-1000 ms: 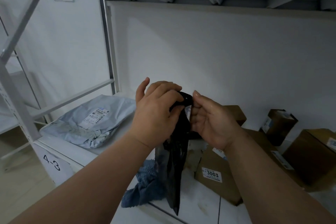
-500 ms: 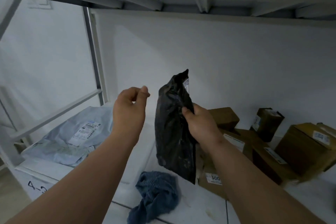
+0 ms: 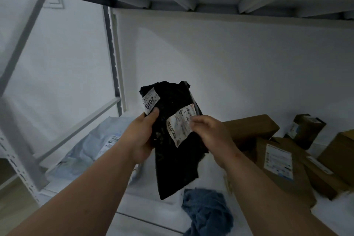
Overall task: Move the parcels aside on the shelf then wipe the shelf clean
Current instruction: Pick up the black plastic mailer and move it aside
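Body in view: two bare forearms entering from the near edge, no sleeves visible up to frame edge. Left hand (image 3: 142, 136) and right hand (image 3: 210, 136) bare: no gloves, rings, watch or wristbands. Short nails.

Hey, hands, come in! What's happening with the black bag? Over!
Both hands, left and right, grip the black parcel above the shelf. Blue cloth lies unused below. Brown boxes crowd the right.

head cam | looks forward, slightly down | close over shelf (image 3: 153, 210)
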Action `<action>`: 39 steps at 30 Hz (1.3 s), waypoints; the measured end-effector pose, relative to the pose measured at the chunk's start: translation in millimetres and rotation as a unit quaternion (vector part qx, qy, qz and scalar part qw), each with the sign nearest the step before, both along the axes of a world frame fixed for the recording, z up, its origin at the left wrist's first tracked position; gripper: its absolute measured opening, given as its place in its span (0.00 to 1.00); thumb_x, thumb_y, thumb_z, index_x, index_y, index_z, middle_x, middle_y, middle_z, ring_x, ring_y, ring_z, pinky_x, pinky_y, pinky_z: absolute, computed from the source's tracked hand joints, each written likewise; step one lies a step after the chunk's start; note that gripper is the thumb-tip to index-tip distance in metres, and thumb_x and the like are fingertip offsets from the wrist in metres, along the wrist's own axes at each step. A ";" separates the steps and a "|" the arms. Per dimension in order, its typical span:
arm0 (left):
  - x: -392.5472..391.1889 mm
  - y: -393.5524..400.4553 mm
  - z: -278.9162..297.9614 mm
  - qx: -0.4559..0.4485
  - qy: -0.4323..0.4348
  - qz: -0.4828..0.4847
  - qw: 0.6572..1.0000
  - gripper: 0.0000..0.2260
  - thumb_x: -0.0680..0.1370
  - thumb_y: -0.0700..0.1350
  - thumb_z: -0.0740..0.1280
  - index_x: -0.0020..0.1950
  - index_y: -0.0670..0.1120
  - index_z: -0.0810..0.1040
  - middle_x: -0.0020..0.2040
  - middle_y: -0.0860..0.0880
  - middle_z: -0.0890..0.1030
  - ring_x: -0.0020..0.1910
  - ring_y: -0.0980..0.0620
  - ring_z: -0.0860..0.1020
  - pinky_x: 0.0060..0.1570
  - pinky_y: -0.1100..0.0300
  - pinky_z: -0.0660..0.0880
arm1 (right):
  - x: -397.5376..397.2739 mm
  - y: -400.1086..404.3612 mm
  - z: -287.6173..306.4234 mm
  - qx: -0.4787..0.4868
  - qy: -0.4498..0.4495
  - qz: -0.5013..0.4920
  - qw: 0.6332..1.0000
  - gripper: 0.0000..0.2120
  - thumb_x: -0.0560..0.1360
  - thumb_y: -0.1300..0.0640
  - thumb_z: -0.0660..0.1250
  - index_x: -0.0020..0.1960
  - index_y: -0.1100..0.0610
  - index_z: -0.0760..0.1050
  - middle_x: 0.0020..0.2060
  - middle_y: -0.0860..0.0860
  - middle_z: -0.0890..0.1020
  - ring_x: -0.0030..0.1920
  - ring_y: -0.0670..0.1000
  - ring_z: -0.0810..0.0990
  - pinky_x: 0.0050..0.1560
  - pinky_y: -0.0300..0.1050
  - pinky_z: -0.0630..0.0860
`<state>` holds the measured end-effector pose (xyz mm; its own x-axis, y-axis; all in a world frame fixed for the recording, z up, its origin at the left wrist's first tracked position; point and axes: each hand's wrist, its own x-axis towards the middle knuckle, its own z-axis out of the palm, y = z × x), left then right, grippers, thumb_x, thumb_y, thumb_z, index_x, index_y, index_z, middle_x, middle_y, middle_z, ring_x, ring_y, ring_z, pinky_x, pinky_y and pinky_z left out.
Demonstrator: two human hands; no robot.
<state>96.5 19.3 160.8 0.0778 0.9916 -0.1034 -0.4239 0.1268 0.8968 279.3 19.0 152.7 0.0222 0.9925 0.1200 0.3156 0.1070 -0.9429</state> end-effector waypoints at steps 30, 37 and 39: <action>-64.3 40.8 -38.8 -0.106 -0.051 0.133 0.984 0.13 0.80 0.49 0.64 0.60 0.44 0.78 0.52 0.42 0.84 0.50 0.43 0.84 0.43 0.50 0.81 | 17.3 70.4 -45.9 -0.123 0.142 0.001 0.982 0.09 0.72 0.66 0.71 0.51 0.57 0.78 0.47 0.57 0.84 0.48 0.56 0.83 0.44 0.47 0.78; -72.7 45.7 -53.9 -0.080 -0.010 0.167 0.983 0.13 0.78 0.50 0.67 0.60 0.46 0.80 0.50 0.46 0.84 0.43 0.48 0.83 0.42 0.55 0.79 | 17.5 84.6 -50.3 -0.133 0.163 -0.011 0.978 0.10 0.72 0.66 0.71 0.52 0.57 0.78 0.49 0.57 0.84 0.50 0.58 0.83 0.50 0.53 0.80; -72.0 41.5 -52.2 -0.077 0.047 0.105 0.990 0.15 0.77 0.54 0.67 0.60 0.49 0.80 0.50 0.48 0.84 0.45 0.50 0.82 0.43 0.55 0.77 | 16.8 86.6 -55.6 -0.148 0.188 -0.027 0.970 0.10 0.73 0.66 0.70 0.53 0.55 0.77 0.51 0.57 0.83 0.51 0.58 0.82 0.49 0.52 0.80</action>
